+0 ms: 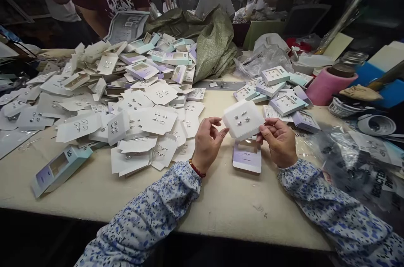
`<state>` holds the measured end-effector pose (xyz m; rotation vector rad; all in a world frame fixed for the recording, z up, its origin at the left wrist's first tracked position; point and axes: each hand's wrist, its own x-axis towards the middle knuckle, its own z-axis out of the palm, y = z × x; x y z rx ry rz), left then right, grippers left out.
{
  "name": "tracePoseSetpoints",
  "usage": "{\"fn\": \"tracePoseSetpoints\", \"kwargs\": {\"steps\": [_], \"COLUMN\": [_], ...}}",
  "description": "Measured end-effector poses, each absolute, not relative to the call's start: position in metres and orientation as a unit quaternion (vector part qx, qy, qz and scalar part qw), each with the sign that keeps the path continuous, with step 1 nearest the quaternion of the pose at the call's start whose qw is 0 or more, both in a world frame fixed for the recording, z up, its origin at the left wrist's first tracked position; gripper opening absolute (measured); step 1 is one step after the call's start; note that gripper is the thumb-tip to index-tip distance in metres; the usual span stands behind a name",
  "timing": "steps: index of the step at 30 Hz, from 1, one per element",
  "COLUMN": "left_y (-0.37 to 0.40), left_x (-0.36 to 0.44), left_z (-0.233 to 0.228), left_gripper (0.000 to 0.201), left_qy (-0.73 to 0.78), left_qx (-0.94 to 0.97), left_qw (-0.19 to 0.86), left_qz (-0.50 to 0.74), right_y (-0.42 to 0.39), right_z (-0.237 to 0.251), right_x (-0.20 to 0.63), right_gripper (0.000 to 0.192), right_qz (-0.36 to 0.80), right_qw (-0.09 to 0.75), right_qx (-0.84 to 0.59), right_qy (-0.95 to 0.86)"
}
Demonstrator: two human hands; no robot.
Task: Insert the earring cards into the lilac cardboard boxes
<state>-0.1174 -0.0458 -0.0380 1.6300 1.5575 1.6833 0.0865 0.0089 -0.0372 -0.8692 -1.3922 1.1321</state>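
Observation:
My right hand (pixel 279 141) pinches the lower right corner of a white earring card (pixel 238 119), with several small silvery studs on its face. My left hand (pixel 208 143) is at the card's left edge, thumb and curled fingers apart, the thumb tip at the edge. I cannot tell how firmly it touches. Just below the card lies a lilac and white box (pixel 247 159) with a window, its upper part hidden by the card. To the left spreads a big heap of white cards with earrings (pixel 159 117).
More boxes (pixel 287 102) are stacked at right, near a pink tape roll (pixel 325 86). A lone box (pixel 59 168) lies at far left. Clear plastic bags (pixel 353 162) cover the right side. A green sack (pixel 214 44) stands behind the heap; people are beyond the table.

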Motion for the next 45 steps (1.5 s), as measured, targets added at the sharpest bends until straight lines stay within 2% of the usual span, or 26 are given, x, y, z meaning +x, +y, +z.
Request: {"fn": "tracePoseSetpoints", "kwargs": {"steps": [2,4,7,12,14,17,20,22,24,27,31,35,37,41,43,45], "left_y": [-0.043,-0.041,-0.039,-0.040,-0.042,-0.044,-0.045,-0.045,-0.045,-0.045,-0.045,-0.043,-0.043,-0.047,-0.048,-0.048], "left_x": [-0.118,-0.118,-0.116,-0.116,-0.115,-0.112,-0.110,-0.109,-0.110,-0.114,-0.122,-0.126,-0.125,-0.119,-0.115,-0.108], "left_z": [-0.043,-0.047,-0.049,-0.042,-0.040,-0.038,-0.039,-0.041,-0.041,-0.041,-0.042,-0.043,-0.041,-0.038,-0.038,-0.040], "left_gripper": [0.037,0.045,0.048,0.035,0.036,0.035,0.035,0.035,0.041,0.065,0.091,0.094,0.087,0.073,0.070,0.066], "left_qy": [0.534,0.505,0.481,0.451,0.437,0.442,0.439,0.432,0.430,0.445,0.455,0.446,0.449,0.470,0.480,0.487], "left_qx": [0.509,0.465,0.426,0.423,0.433,0.446,0.454,0.457,0.472,0.559,0.716,0.767,0.756,0.718,0.710,0.710], "left_qw": [0.305,0.383,0.420,0.470,0.476,0.459,0.452,0.450,0.436,0.329,0.166,0.130,0.128,0.128,0.125,0.100], "left_qz": [0.602,0.619,0.641,0.630,0.629,0.629,0.631,0.634,0.635,0.618,0.502,0.443,0.458,0.497,0.499,0.499], "right_y": [0.007,0.004,0.002,0.003,0.004,0.003,-0.002,-0.006,-0.009,-0.009,-0.005,-0.003,-0.003,-0.006,-0.008,-0.012], "right_z": [-0.038,-0.040,-0.043,-0.046,-0.046,-0.042,-0.034,-0.030,-0.027,-0.027,-0.028,-0.027,-0.028,-0.034,-0.037,-0.041], "right_x": [0.086,0.084,0.083,0.083,0.083,0.083,0.082,0.081,0.081,0.080,0.082,0.085,0.085,0.082,0.078,0.072], "right_gripper": [0.034,0.032,0.029,0.031,0.036,0.040,0.026,0.024,0.030,0.034,0.038,0.040,0.039,0.035,0.043,0.062], "right_qz": [0.463,0.455,0.446,0.460,0.427,0.281,0.188,0.211,0.269,0.386,0.501,0.522,0.481,0.268,0.180,0.119], "right_qw": [0.536,0.526,0.513,0.472,0.468,0.481,0.471,0.452,0.441,0.445,0.433,0.403,0.412,0.454,0.454,0.438], "right_qx": [-0.362,-0.357,-0.348,-0.351,-0.371,-0.405,-0.390,-0.371,-0.368,-0.385,-0.378,-0.364,-0.372,-0.409,-0.405,-0.395], "right_qy": [-0.606,-0.624,-0.645,-0.665,-0.679,-0.725,-0.769,-0.783,-0.773,-0.711,-0.646,-0.658,-0.679,-0.745,-0.773,-0.799]}}
